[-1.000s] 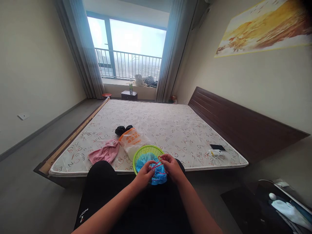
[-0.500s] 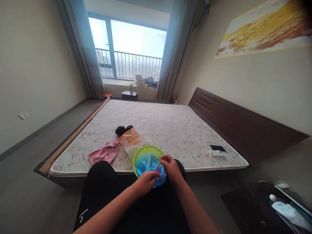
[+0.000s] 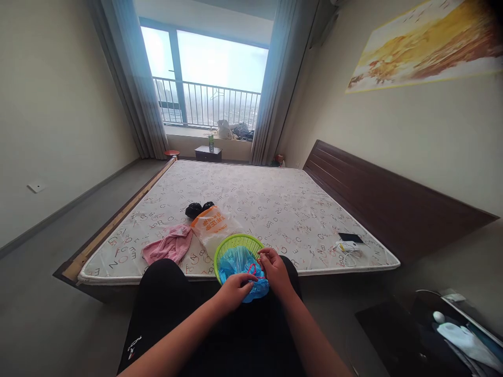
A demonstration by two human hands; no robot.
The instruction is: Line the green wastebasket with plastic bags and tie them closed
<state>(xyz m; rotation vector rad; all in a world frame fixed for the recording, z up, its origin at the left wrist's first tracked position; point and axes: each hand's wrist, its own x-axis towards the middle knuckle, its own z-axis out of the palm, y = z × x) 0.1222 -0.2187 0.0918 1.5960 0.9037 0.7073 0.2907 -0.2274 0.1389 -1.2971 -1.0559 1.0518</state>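
Observation:
A light-green plastic basket (image 3: 222, 245) sits at the bed's near edge, by my knees. A blue plastic bag (image 3: 236, 257) fills it and bulges over its near rim. Red-pink string (image 3: 252, 268) lies in a small loop over the bag. My left hand (image 3: 236, 290) is closed on the string, with thumb and forefinger together, at the front of the bag. At the basket's right rim, my right hand (image 3: 275, 269) pinches the string's other part; its fingertips partly hide the grip.
On the mattress (image 3: 251, 193) lie a pink cloth (image 3: 170, 245), a white-and-orange plastic bag (image 3: 214, 222), black bundles (image 3: 194, 210), a phone (image 3: 350, 237) and a white charger with cable (image 3: 348, 246). A dark headboard (image 3: 377, 180) stands at right. Clothes (image 3: 458, 337) lie at lower right.
The string, stretched between my hands before, now hangs slack in a loop over the blue bag. My hands have shifted only slightly. The basket stays in place.

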